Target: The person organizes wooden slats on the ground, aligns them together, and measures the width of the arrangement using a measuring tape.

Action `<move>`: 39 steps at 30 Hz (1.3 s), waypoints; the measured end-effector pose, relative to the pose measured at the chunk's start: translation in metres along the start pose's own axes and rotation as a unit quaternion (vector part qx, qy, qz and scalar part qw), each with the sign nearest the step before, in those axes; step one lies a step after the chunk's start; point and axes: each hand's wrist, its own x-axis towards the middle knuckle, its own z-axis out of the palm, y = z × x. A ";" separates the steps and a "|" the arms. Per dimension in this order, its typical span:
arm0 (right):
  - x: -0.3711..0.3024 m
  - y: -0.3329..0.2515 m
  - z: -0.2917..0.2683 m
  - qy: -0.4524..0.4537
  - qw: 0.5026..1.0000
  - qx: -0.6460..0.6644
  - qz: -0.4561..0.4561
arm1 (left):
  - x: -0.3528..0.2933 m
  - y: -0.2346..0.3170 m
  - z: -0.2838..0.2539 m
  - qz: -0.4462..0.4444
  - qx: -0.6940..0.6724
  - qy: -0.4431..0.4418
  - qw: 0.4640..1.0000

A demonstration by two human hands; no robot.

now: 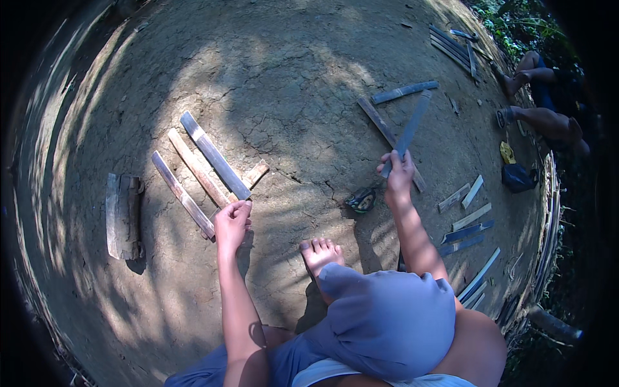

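I squat on bare ground with a split bamboo strip at each hand. My left hand (233, 224) is closed, thumb and fingers pinching the near end of a dark bamboo strip (218, 158). Beside that strip lie a tan strip (195, 164) and a brownish one (182, 195), with a short crosspiece (256, 172) partly under them. My right hand (398, 175) grips a grey bamboo strip (414, 124) near its lower end, tilted away from me. Behind it, a brown strip (377, 121) and a bluish-grey strip (406, 91) rest on the ground.
A thick split log piece (122, 216) lies at the left. A small dark patterned object (361, 200) sits ahead of my bare foot (321, 255). Several strips (472, 217) lie at right, more (450, 48) at far right. Another person's legs (541, 121) and a dark bag (518, 178) are beyond.
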 end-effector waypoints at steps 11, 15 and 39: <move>0.075 0.013 -0.030 -0.138 0.643 -0.696 -0.288 | 0.009 -0.051 -0.097 -0.035 0.141 0.288 0.946; 0.124 0.025 -0.037 -0.135 0.667 -0.681 -0.269 | 0.022 -0.055 -0.100 -0.033 0.174 0.304 0.936; -0.084 0.086 0.466 -0.491 0.784 -0.367 -0.097 | 0.049 -0.093 -0.107 -0.103 0.035 0.221 0.969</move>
